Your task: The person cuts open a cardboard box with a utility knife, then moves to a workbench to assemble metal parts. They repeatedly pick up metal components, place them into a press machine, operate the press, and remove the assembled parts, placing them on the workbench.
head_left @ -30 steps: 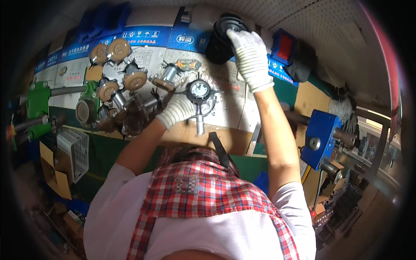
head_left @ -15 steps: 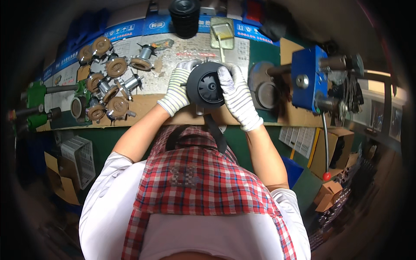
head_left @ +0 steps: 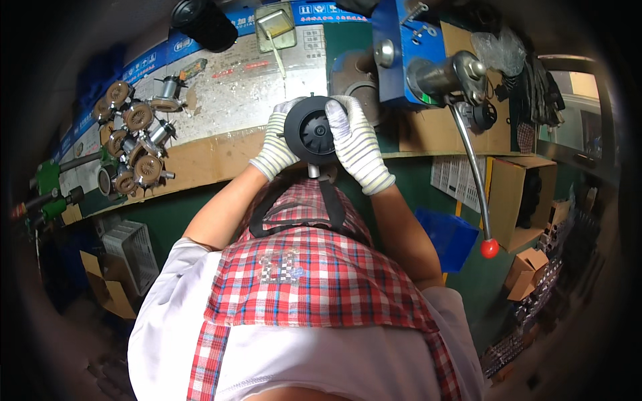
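Note:
Between my two gloved hands I hold a round black blower fan, its open face with the curved blades and hub turned up toward me. My left hand wraps the left side of its rim, the fingertips partly hidden behind it. On the other side my right hand grips the rim, thumb lying on top near the blades. A short silvery stub sticks out below the fan. Both gloves are white with stripes. The fan is held above the front edge of the bench, close to my apron.
Several motors with brown discs lie at the left beside a green clamp. A metal tray with a brush and black round parts stand at the back. A blue lever press rises on the right, its red-knobbed lever hanging down.
My view has swung to the right, so the press looks nearer and the bench things have shifted left. Both hands keep their hold on the fan, which is turned slightly.

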`<state>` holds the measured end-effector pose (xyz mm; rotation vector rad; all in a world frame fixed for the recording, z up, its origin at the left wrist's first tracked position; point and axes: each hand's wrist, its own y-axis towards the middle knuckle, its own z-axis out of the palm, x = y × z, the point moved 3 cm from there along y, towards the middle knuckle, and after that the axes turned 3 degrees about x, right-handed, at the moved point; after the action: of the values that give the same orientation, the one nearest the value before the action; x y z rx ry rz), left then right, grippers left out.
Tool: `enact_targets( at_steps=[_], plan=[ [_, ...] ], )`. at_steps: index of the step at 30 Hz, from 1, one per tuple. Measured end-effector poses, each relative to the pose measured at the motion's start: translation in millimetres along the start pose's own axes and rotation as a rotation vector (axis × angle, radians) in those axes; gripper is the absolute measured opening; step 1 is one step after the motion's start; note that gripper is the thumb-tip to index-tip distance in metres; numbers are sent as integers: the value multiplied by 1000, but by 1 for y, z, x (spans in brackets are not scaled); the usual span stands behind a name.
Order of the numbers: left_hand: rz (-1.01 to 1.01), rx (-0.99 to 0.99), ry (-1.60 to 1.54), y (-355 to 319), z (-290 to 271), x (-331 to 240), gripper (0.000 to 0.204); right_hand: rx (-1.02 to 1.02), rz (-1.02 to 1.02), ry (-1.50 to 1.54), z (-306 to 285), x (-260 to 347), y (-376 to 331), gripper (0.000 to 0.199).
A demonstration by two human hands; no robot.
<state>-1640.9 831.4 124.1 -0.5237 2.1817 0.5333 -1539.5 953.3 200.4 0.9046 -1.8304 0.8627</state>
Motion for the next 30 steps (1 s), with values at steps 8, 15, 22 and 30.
enact_targets(
  at_steps=[8,15,22,30],
  plan=[
    [-327,461,115,18,51,-1,56,206,456,-194,-39,-86,39,59],
    [-570,724,-130,68,73,-21,57,-101,-817,-1596,-84,-201,69,64],
    [138,-35,318,114,120,27,59,-543,-768,-2432,-86,-191,63,23],
    [-69,207,374,107,134,41,102,-1143,-624,-2247,-63,-233,94,26]
  ],
)
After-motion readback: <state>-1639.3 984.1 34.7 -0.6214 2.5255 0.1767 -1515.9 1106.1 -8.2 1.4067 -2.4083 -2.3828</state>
